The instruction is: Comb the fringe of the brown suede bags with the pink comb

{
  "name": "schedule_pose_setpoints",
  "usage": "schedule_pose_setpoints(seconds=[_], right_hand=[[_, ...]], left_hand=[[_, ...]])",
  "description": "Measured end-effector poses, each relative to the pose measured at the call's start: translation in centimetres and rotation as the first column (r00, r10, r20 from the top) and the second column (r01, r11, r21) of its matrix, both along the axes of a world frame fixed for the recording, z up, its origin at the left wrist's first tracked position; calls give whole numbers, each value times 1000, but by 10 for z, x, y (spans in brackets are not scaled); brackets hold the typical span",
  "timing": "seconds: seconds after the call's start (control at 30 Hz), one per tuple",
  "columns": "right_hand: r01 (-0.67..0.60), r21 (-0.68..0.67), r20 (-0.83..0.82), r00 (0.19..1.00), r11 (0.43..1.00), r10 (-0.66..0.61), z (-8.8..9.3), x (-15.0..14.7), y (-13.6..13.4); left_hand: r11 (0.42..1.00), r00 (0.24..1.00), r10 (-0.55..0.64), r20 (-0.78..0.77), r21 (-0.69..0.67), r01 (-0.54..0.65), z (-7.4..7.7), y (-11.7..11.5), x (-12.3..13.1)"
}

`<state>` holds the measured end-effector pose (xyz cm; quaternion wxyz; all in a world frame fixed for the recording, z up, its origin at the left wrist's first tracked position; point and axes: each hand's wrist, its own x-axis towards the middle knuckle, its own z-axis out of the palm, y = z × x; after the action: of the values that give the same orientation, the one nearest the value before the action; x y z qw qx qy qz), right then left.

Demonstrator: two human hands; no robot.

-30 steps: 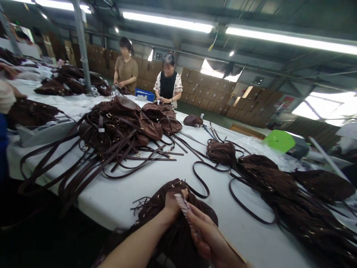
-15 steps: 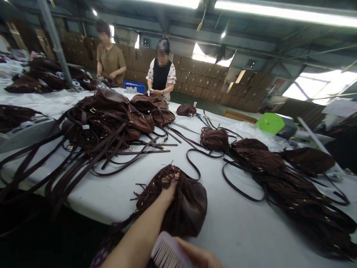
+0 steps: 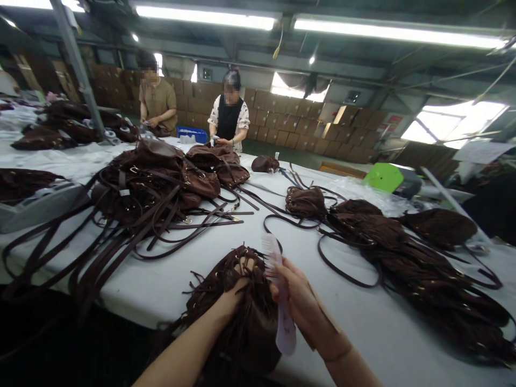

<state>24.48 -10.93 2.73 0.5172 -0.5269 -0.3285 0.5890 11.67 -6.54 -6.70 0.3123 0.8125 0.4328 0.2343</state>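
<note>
One camera on the wearer's head looks forward and down over the table (image 3: 350, 328), with the left hand (image 3: 244, 271) and right hand (image 3: 296, 298) close in front at the lower middle. The wide view reaches past the table's far side to stacked boxes (image 3: 278, 126) well off and up to the ceiling lights (image 3: 205, 18). It sits somewhat askew, the post (image 3: 78, 67) at left leaning within it.

Long bright lights (image 3: 205, 18) under a dark roof (image 3: 407, 67), brown boxes (image 3: 278, 122) stacked along the back, sunny windows (image 3: 451, 123), gray pole (image 3: 79, 70), big white table (image 3: 374, 328).
</note>
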Motion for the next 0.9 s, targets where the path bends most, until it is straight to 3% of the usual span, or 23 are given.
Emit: schedule_pose_setpoints(seconds=[0.07,0.13,0.27,0.4,0.5,0.6,0.8,0.9], right_hand=[[5,-1,33,999,1000,-5,-26,-7,12],[21,-12,63,998,1000,-20,-50,-5,15],[48,-22,74,996,999,-46,-76,10,5],[55,-14,80,995,998,-54,-80,18,-7],[56,-11,99,994,998,-55,-79,17,-10],[61,-23,130,990,998,-57,-77,16,-10],[42,-49,143,989,998,-34,-76,17,-11],[-11,-77,95,995,997,18,-74,19,-10]], left_hand=[[998,991,50,-126,-42,-56,2,0,-2],[998,961,67,-268,8,-67,7,-1,-8],[973,936,13,-352,220,69,13,-7,-33],[971,945,-49,-323,206,120,11,0,-57],[969,943,-50,-330,214,126,13,18,-65],[937,910,-96,-404,272,220,20,39,-70],[894,745,-30,-666,316,318,52,77,-74],[846,746,-86,-661,346,404,74,88,-67]])
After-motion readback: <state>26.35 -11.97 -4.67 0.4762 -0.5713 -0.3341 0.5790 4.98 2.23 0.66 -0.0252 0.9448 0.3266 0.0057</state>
